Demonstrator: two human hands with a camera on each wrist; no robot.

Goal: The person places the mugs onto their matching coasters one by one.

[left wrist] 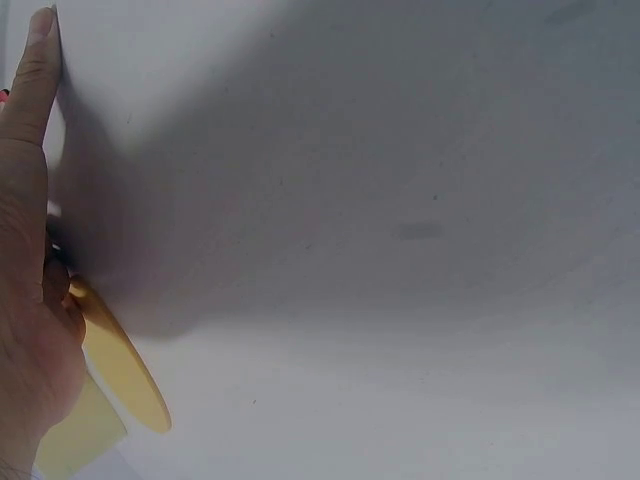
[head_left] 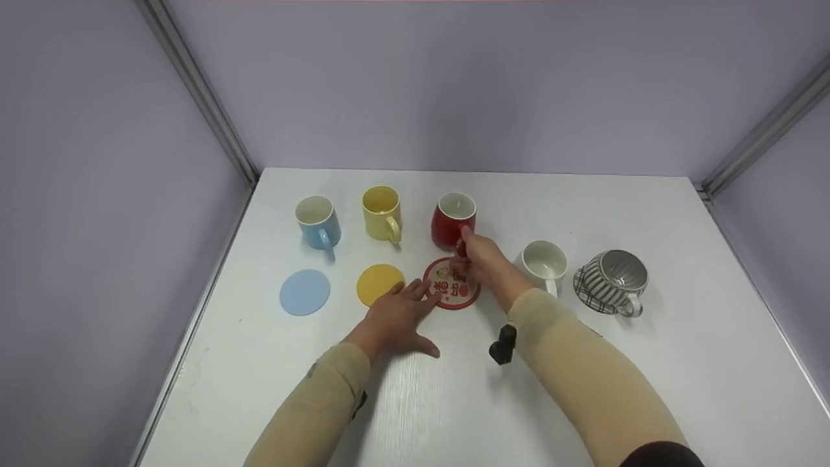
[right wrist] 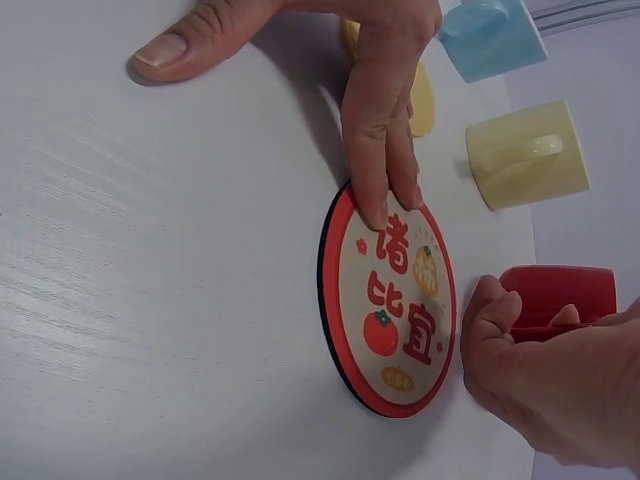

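Note:
My right hand (head_left: 489, 261) grips the handle of a red mug (head_left: 446, 227) with a white inside, standing upright behind a round red-rimmed coaster (head_left: 462, 299). Fingertips of my left hand (head_left: 394, 319) touch the left edge of that coaster, fingers extended and thumb spread. The right wrist view shows the coaster's (right wrist: 385, 345) printed fruit and characters, with the mug (right wrist: 575, 290) just beyond its far edge. Below my left hand's fingers lies a yellow round coaster (head_left: 375, 284), partly covered. Only the side of my left hand (left wrist: 30, 230) shows in the left wrist view.
A blue mug (head_left: 316, 227) stands behind a blue coaster (head_left: 305, 293) at left. Behind the yellow coaster is a yellow mug (head_left: 379, 220). A white mug (head_left: 541, 263) stands near my right forearm. Further right, a striped mug (head_left: 613, 282) sits partly over a checked coaster (head_left: 583, 295).

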